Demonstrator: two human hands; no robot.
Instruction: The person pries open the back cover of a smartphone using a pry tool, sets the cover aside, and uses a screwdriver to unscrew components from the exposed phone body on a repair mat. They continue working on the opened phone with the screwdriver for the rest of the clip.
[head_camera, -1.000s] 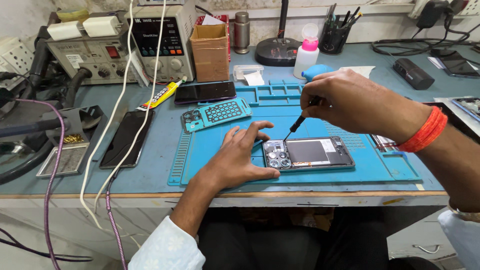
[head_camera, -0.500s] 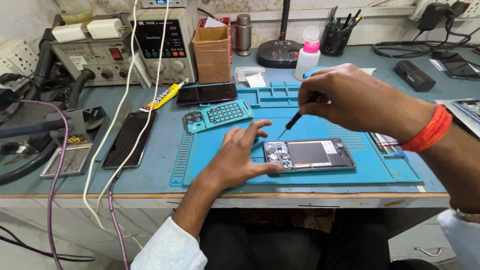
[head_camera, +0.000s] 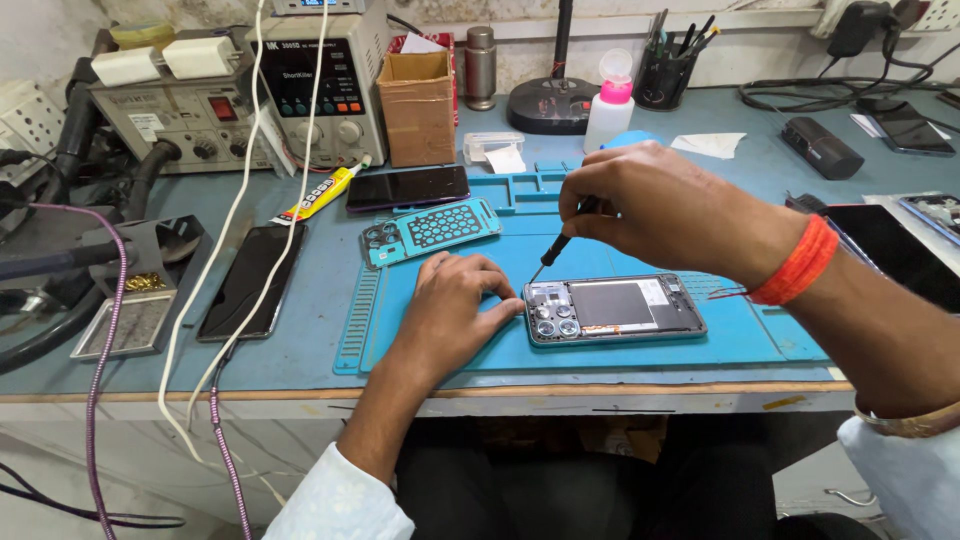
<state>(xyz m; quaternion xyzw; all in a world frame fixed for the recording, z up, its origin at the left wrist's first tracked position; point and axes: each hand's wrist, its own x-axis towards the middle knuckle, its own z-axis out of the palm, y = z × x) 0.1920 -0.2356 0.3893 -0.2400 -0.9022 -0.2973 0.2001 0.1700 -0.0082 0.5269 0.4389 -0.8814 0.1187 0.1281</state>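
An opened smartphone (head_camera: 615, 308), back cover off and camera lenses showing, lies on a blue repair mat (head_camera: 440, 330). My left hand (head_camera: 455, 305) rests flat on the mat with thumb and fingertips against the phone's left end. My right hand (head_camera: 655, 205), with an orange band at the wrist, grips a small black screwdriver (head_camera: 553, 249) whose tip points down at the phone's upper left corner. A teal inner phone frame (head_camera: 428, 230) lies on the mat behind my left hand.
A dark phone (head_camera: 408, 186) and a yellow glue tube (head_camera: 322, 195) lie behind the mat; another dark phone (head_camera: 250, 280) lies left of it. Power supply (head_camera: 318, 85), cardboard box (head_camera: 418, 95), white bottle (head_camera: 610, 105) and pen cup (head_camera: 668, 70) stand at the back. White cables hang at left.
The screwdriver tip has stayed over the phone's upper left corner with only slight shifts of my right hand. My left hand has kept its hold on the phone's end.
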